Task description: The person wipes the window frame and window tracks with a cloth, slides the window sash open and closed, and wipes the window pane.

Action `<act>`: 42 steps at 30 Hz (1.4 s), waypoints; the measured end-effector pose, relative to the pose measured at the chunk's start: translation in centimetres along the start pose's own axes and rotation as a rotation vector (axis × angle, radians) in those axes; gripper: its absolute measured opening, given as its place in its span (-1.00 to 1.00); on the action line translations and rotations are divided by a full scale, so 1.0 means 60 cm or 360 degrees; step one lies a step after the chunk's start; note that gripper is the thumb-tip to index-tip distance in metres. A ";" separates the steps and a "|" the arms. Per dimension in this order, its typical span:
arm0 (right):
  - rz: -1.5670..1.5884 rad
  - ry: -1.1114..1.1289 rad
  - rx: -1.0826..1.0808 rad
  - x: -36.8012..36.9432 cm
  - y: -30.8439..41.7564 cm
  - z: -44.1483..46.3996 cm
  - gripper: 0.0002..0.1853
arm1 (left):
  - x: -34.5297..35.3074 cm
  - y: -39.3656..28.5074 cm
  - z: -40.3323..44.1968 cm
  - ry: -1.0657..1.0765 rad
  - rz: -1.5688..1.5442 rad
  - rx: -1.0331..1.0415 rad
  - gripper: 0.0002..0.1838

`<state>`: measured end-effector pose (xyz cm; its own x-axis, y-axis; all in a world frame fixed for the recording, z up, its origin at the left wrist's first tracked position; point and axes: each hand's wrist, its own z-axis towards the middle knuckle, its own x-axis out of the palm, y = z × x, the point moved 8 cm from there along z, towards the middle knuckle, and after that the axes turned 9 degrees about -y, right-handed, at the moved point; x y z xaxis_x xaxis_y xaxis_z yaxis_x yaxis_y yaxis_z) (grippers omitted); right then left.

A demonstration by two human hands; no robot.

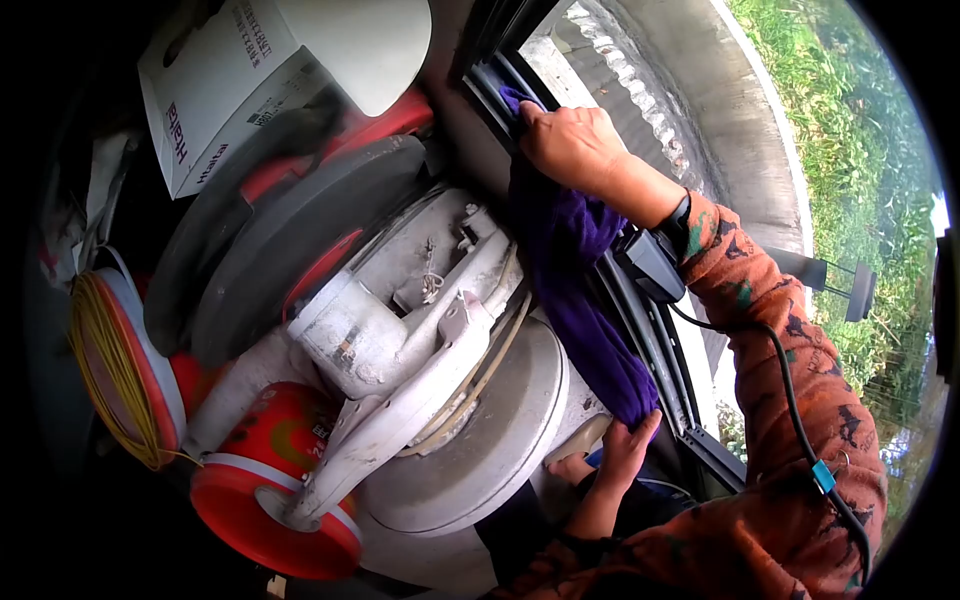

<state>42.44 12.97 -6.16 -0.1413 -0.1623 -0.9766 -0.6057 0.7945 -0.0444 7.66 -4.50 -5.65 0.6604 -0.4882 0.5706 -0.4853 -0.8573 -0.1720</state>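
Bits of the purple cloth (570, 240) under the upper hand (575, 145) and lower hand (625, 455) are hidden, some fingers too. Left of the cloth, the white box (225, 80) is cut off at the top edge, small print unreadable; the red bucket (250, 515) is partly covered by the white machine (440, 350), its lettering blurred, and pale clutter (105, 175) farther out is too dim to identify. Right of the cloth, the orange sleeve (815, 385) runs off the bottom edge.

Sunlit grass (850, 170) beside grey concrete (762, 125)
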 end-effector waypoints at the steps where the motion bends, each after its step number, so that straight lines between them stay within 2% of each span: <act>1: -0.0026 -0.0074 -0.0011 -0.008 -0.002 0.004 -0.64 | -0.002 -0.003 0.002 -0.0016 0.0053 0.0077 -0.71; 3: -0.0042 -0.0198 -0.0109 -0.014 -0.002 0.016 -0.57 | -0.005 0.003 0.003 -0.0044 0.0092 0.0138 -0.70; 4: -0.0119 -0.0121 -0.0119 -0.001 -0.005 0.036 -0.50 | -0.008 0.013 0.003 -0.0042 0.0107 0.0105 -0.70; 8: -0.0118 -0.0159 -0.0099 0.004 -0.008 0.054 -0.51 | -0.008 0.005 -0.003 -0.0019 0.0104 0.0111 -0.70; 10: -0.0147 -0.0032 -0.0121 0.004 -0.011 0.022 -0.52 | -0.016 0.022 -0.001 -0.0013 0.0110 0.0063 -0.68; 11: -0.0098 0.0156 -0.0077 0.011 -0.016 -0.001 -0.50 | -0.017 0.029 0.002 -0.0013 0.0095 0.0024 -0.66; 13: -0.0059 0.0244 -0.0080 0.005 -0.023 -0.049 -0.47 | -0.011 0.018 0.000 -0.0018 0.0142 0.0072 -0.64; 17: -0.0113 0.0232 -0.0109 0.028 -0.040 -0.129 -0.46 | -0.007 0.010 -0.005 -0.0004 0.0128 0.0118 -0.57; 21: -0.0034 0.0315 -0.0074 0.056 -0.063 -0.237 -0.42 | -0.010 0.023 -0.016 -0.0049 0.0080 -0.0009 -0.60; 23: 0.0000 0.0377 -0.0058 0.063 -0.072 -0.302 -0.42 | -0.018 0.044 -0.014 -0.0013 0.0152 0.0031 -0.64; 25: -0.0033 -0.0067 -0.0308 0.044 -0.065 -0.353 -0.43 | -0.014 0.049 -0.016 -0.0022 0.0158 0.0117 -0.67; 26: 0.0023 0.0422 0.0017 0.075 -0.088 -0.386 -0.47 | -0.012 0.050 -0.017 0.0003 0.0268 0.0135 -0.66; 27: 0.0049 0.0198 -0.0193 0.052 -0.075 -0.385 -0.44 | -0.008 0.050 -0.017 0.0031 0.0381 0.0159 -0.66; 29: 0.0389 -0.0147 -0.0134 0.008 -0.109 -0.369 -0.45 | 0.001 0.047 -0.016 0.0049 0.0437 0.0223 -0.66; 30: 0.0444 -0.0333 -0.0116 -0.034 -0.103 -0.331 -0.47 | 0.003 0.049 -0.021 0.0043 0.0463 0.0258 -0.65; 32: 0.0541 -0.0945 -0.0248 -0.117 -0.080 -0.250 -0.49 | 0.003 0.066 -0.023 0.0059 0.0550 0.0202 -0.65; 33: 0.0428 -0.1141 -0.0215 -0.134 -0.074 -0.208 -0.50 | 0.001 0.074 -0.023 0.0064 0.0621 0.0153 -0.65; 35: 0.0643 -0.1484 -0.0115 -0.147 -0.070 -0.132 -0.54 | 0.000 0.074 -0.021 0.0012 0.0690 0.0106 -0.66; 37: 0.0743 -0.1445 0.0004 -0.139 -0.065 -0.064 -0.61 | -0.001 0.063 -0.018 -0.0027 0.0560 0.0149 -0.67; 38: 0.0663 -0.1366 -0.0005 -0.119 -0.063 -0.031 -0.64 | -0.006 0.072 -0.018 -0.0077 0.0359 0.0044 -0.67; 39: 0.0581 -0.1286 -0.0017 -0.088 -0.065 -0.001 -0.67 | -0.006 0.071 -0.017 -0.0081 0.0362 0.0043 -0.67; 40: 0.0414 -0.0984 0.0059 -0.051 -0.063 0.026 -0.69 | -0.002 0.065 -0.017 -0.0055 0.0491 0.0090 -0.67; 42: 0.0500 -0.0968 0.0028 -0.027 -0.063 0.022 -0.73 | 0.008 0.049 -0.018 -0.0006 0.0606 0.0128 -0.66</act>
<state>45.99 10.99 -4.69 0.1599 0.4307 -0.8882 -0.5943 0.7604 0.2618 5.95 -7.06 -5.03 0.4439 -0.7743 0.4510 -0.6495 -0.6248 -0.4335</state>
